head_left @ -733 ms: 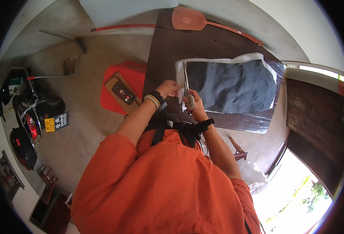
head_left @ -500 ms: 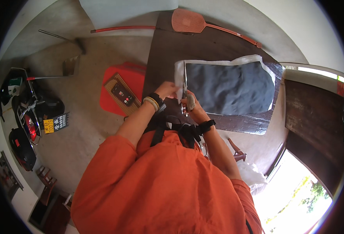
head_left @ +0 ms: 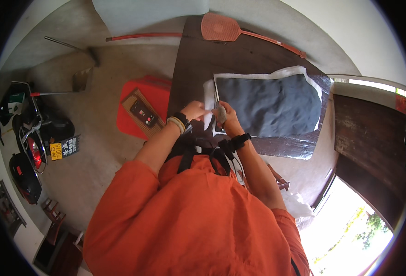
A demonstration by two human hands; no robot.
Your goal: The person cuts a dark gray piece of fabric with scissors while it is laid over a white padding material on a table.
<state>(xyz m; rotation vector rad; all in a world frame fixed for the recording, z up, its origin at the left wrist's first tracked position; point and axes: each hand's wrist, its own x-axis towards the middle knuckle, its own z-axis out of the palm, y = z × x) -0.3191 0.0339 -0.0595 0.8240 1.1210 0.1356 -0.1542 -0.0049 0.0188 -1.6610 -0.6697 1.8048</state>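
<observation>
At the far left a parked motorcycle (head_left: 33,138) is seen on the concrete floor, and nearer the middle a red plastic stool (head_left: 143,99) carries a wooden board with a phone (head_left: 143,114) laid on it. Next to it stands the dark wooden bench (head_left: 203,64), at whose near edge both hands are gathered.

The left hand (head_left: 194,110) is closed in a pinching grip on the loose left edge of the white paper (head_left: 208,99), which is lifted off the bench there. Just beside it, the right hand (head_left: 225,117) is closed around a small grey tool (head_left: 220,114); whether it is a blade or scissors cannot be told.

To the right, a dark grey fabric sheet (head_left: 267,106) lies flat on the paper, whose white margin shows along the top and right. The work at the left margin is judged to be at an early stage: only that edge is raised, the remaining borders look untouched. A red fly swatter (head_left: 221,28) lies at the far end of the bench.
</observation>
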